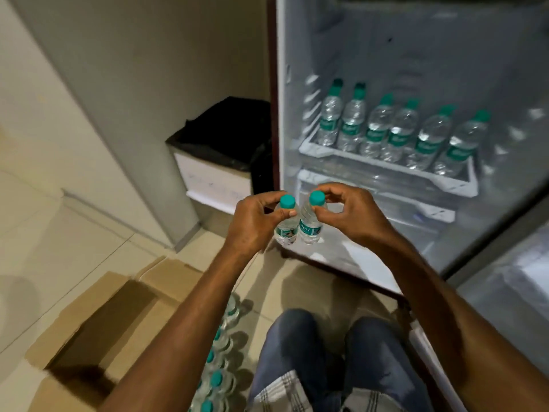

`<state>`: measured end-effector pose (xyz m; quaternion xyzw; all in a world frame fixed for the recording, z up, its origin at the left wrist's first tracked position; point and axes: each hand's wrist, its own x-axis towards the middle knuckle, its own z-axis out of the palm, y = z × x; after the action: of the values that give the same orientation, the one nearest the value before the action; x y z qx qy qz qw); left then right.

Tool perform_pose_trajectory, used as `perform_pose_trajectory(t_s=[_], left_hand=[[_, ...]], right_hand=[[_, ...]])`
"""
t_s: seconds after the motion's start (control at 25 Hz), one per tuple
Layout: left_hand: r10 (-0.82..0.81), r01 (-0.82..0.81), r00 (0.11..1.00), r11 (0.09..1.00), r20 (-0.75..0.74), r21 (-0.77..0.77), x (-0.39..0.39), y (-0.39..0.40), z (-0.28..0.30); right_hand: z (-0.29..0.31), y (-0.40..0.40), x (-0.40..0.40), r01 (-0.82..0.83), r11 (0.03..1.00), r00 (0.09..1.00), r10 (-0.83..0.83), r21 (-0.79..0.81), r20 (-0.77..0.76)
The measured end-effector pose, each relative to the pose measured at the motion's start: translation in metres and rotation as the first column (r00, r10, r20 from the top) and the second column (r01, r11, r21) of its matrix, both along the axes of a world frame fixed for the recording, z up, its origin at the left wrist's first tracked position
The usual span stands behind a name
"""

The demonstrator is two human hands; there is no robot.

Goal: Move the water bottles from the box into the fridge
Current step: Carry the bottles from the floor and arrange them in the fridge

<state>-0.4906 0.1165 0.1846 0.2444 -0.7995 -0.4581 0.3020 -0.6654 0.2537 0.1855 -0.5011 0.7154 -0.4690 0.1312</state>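
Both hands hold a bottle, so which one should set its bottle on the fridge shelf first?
Probably the right hand: its clear teal-capped bottle is nearer the open fridge's white shelf, while the left hand sits farther out.

Single head-worn wide-angle view, looking forward and steeply down, close over both forearms and knees, facing the open fridge (416,84), box (98,322) at lower left
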Motion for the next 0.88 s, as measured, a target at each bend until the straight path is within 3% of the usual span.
perform_pose_trajectory(t_s=[0.16,0.36,0.6,0.88], left_hand=[[-0.076,0.070,0.995,0.993,-0.059,-0.093,-0.053,-0.005,0.044],[-0.079,0.036,0.974,0.979,-0.213,-0.201,-0.111,-0.007,0.100],[-0.054,-0.030,0.893,0.983,-0.446,-0.180,-0.176,-0.003,0.134],[-0.094,0.034,0.882,0.990,-0.462,-0.136,-0.245,-0.014,0.151]], right_hand=[[0.046,0.014,-0.041,0.131,0.984,0.990,-0.137,-0.118,-0.044],[0.095,0.026,-0.078,0.271,0.914,0.936,-0.324,-0.303,-0.139],[0.133,0.022,-0.109,0.424,0.696,0.845,-0.534,-0.580,-0.022],[0.136,-0.009,-0.146,0.519,0.535,0.793,-0.592,-0.667,0.142]])
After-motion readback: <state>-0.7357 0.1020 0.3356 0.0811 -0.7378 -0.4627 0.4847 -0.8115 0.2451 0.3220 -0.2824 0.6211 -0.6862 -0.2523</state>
